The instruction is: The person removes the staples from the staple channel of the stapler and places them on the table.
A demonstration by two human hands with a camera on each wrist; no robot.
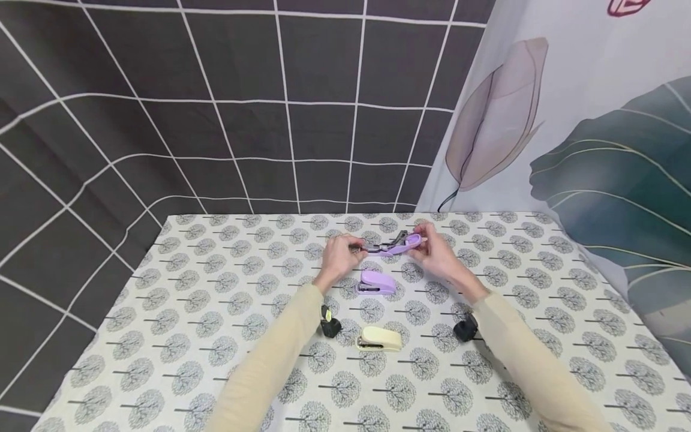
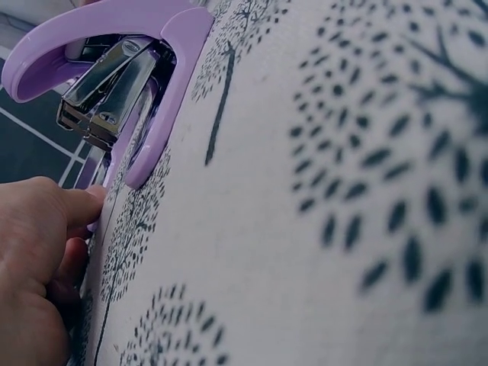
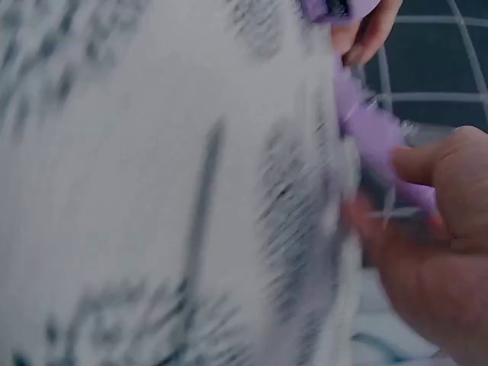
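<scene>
Work on the unfolded stapler (image 1: pixel 396 250) looked to be the step in hand: this purple one lay just beyond the resting stapler (image 1: pixel 381 281), stretched lengthwise between both hands, its metal parts bared. Whether it touched the surface or hung a little above, I could not tell. Beyond the resting stapler and to its left, the left hand (image 1: pixel 339 255) pinched one end, fingers narrow; beyond it and to its right, the right hand (image 1: pixel 436 257) gripped the other end around the purple loop, though motion blurred that hand in the right wrist view. To my judgement, the next move called for a firm hold on both ends, so that the hinged halves would not swing loose, and for fingertips kept away from the bared metal.

Nearer the person than the resting stapler stood a cream stapler (image 1: pixel 382 339), apart from both hands and apparently upright on its base. Black wrist cameras (image 1: pixel 330 325) sat at the sleeve ends, left and right of the resting stapler and slightly nearer the person.

Under everything ran a pale tablecloth (image 1: pixel 243 366) printed with grey trees. Far beyond the resting stapler hung a dark curtain (image 1: pixel 318 129) with a white grid; beyond it to the right, a pale curtain (image 1: pixel 572 36) bore large leaf shapes.
</scene>
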